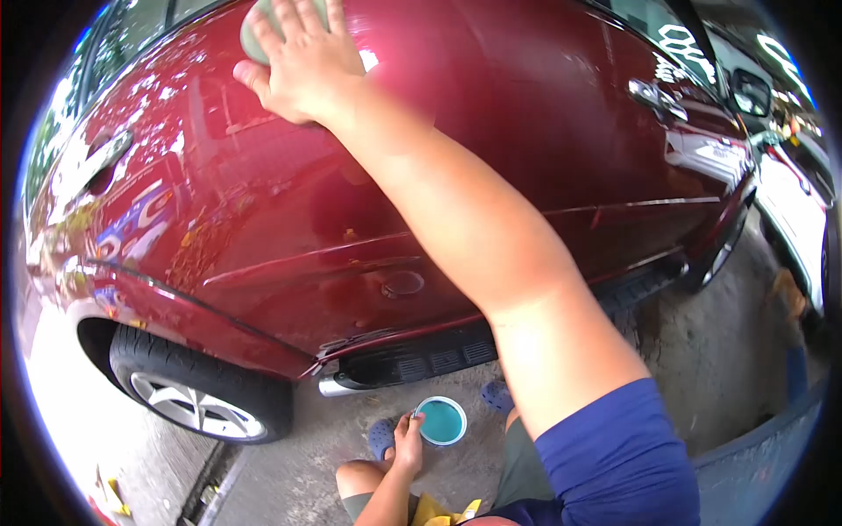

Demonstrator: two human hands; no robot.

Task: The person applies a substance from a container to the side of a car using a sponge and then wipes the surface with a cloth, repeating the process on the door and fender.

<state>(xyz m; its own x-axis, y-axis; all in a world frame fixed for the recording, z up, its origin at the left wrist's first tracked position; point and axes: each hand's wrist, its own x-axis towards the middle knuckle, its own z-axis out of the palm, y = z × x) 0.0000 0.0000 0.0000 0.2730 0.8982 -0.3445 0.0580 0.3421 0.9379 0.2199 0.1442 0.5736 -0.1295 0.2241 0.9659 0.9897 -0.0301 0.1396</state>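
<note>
Had blue-sleeved right arm [509, 245] stretched across red car's side [517, 105], with right hand [303, 57] spread flat over round green pad [248, 42]. Pinched white tub [465, 423] of teal stuff [441, 422] at rim in left hand [408, 438], below side step [438, 361]; couldn't tell exact finger placement. Judged pad light, soft, maybe slippery: best covered palm-flat. Judged tub light, spillable: best gripped at rim.

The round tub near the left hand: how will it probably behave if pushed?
The open tub could perhaps spill if tilted; whether its blue-green contents are liquid, I cannot tell. The left hand at its rim would probably steady it. Its round outline suggests it might roll on its side.
</note>
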